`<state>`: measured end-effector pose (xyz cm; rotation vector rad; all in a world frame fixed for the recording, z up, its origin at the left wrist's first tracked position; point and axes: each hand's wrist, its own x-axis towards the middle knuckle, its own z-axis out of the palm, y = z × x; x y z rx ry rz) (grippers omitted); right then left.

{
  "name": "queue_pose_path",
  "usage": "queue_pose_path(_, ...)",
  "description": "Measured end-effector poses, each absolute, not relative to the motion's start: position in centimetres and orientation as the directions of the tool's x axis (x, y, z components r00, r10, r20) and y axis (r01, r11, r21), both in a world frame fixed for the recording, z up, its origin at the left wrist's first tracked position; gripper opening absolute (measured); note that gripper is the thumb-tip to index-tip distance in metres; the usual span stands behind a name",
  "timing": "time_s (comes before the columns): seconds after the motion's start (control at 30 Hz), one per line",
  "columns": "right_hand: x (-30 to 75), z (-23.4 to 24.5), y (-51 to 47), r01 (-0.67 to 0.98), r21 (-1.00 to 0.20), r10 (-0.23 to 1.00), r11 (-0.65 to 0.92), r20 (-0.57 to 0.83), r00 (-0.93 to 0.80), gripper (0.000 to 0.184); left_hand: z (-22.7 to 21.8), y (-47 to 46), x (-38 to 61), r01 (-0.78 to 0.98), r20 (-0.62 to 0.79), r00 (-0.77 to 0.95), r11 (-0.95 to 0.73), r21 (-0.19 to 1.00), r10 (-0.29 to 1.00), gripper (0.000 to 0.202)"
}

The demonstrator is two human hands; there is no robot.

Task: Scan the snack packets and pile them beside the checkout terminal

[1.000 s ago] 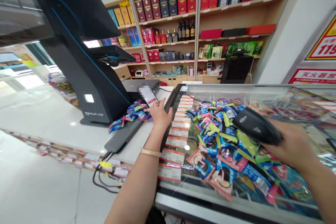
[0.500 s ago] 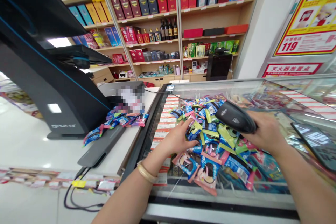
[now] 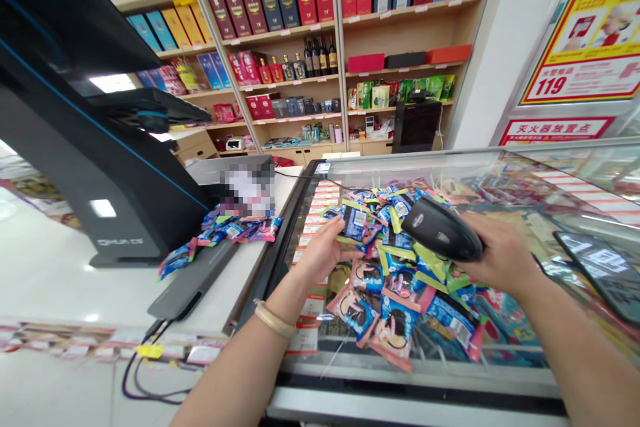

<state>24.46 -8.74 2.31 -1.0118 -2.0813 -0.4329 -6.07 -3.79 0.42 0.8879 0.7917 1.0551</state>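
Between the thumb and fingers of my left hand (image 3: pixel 326 248) is a small blue snack packet (image 3: pixel 354 222) with green ends, its barcode side facing up. My right hand (image 3: pixel 500 250) grips a black handheld barcode scanner (image 3: pixel 443 229), its head pointing left toward that packet. Below both hands, many blue, pink and green snack packets (image 3: pixel 397 330) lie heaped on the glass top of a display freezer (image 3: pixel 345 363). The scanner hides part of the heap.
Left of the freezer, a white counter (image 3: pixel 50 287) carries a dark checkout terminal (image 3: pixel 135 180) and another pile of packets (image 3: pixel 235 227). A phone (image 3: pixel 597 273) lies on the glass at right. Shelves of boxes and bottles (image 3: pixel 320 57) stand behind.
My left hand has lifted a packet from the heap, shifting slightly left and turning its barcode upward. The scanner in my right hand has moved a little left and down.
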Motion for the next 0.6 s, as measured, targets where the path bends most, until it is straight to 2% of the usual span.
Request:
queue_pose_path(0.1, 24.0, 2.6, -9.0, 0.754, -0.047, 0.523, 0.655, 0.749, -0.407, 0.024, 0.6, -3.8, -6.0, -0.447, -0.127, 0.296, 0.255, 0.857, 0.947, 0.024)
queue_pose_path(0.2, 23.7, 2.9, -9.2, 0.747, -0.077, 0.558, 0.661, 0.716, -0.42, 0.025, 0.6, -3.9, -5.8, -0.463, -0.073, 0.27, 0.195, 0.865, 0.96, 0.022)
queue_pose_path(0.37, 23.1, 3.1, -9.5, 0.732, -0.099, 0.593, 0.674, 0.663, -0.457, 0.025, 0.1, -4.0, -5.6, -0.419, 0.031, 0.315, 0.11, 0.901, 0.948, 0.03)
queue_pose_path(0.6, 22.3, 3.3, -9.7, 0.729, -0.116, 0.613, 0.674, 0.639, -0.465, 0.023, -0.5, -3.8, -5.6, -0.38, 0.069, 0.337, 0.068, 0.923, 0.939, 0.035)
